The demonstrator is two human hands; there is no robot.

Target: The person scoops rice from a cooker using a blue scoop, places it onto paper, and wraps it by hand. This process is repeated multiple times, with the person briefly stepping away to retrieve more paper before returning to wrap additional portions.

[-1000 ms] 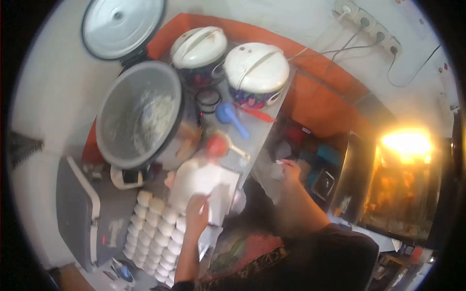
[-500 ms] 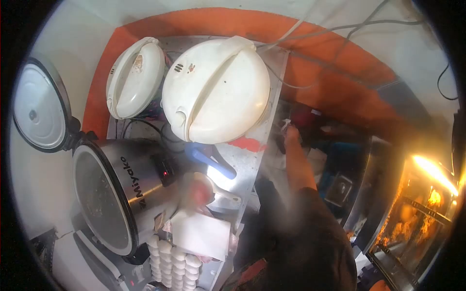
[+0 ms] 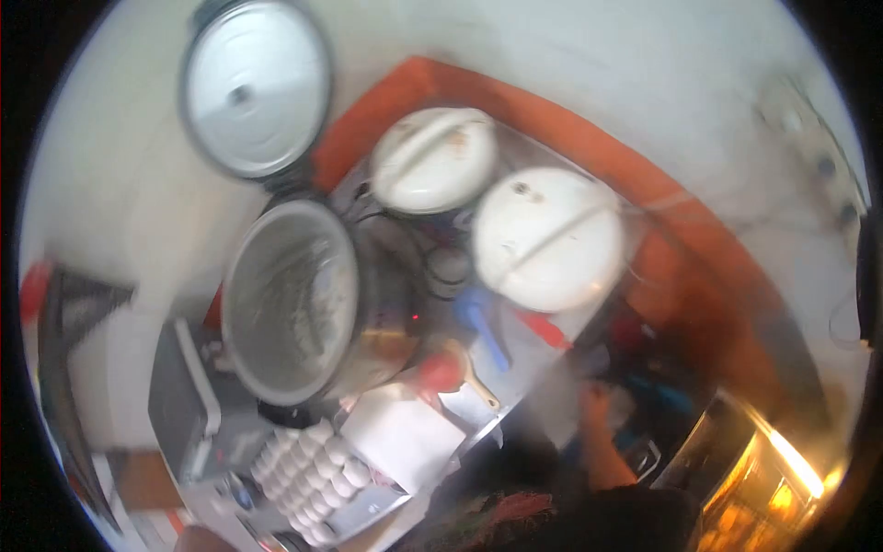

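Note:
My right hand (image 3: 596, 400) reaches low past the table's right edge, toward a dark area. Motion smears its fingers; they look closed, with a pale greyish patch at their tips that I cannot make out. Beside it lies something whitish, like paper or plastic. A blurred skin-coloured shape at the bottom left edge, perhaps my left hand (image 3: 204, 539), shows no fingers. On the table nearby are a blue-handled scoop (image 3: 487, 331), a cream-handled ladle or strainer (image 3: 480, 388) with a red round thing (image 3: 441, 372), and a white sheet (image 3: 402, 435).
A large steel rice cooker (image 3: 235, 304) stands with its lid (image 3: 259, 87) raised. Two white lidded containers (image 3: 434, 161) sit at the back. Eggs (image 3: 311, 474) fill a tray in front. At the lower right, a lit glass display case (image 3: 750, 488) glows.
My view has swung left, so the table and cooker appear farther right and more of the cooker's inside shows. My right hand appears lower in view, and the picture is blurrier.

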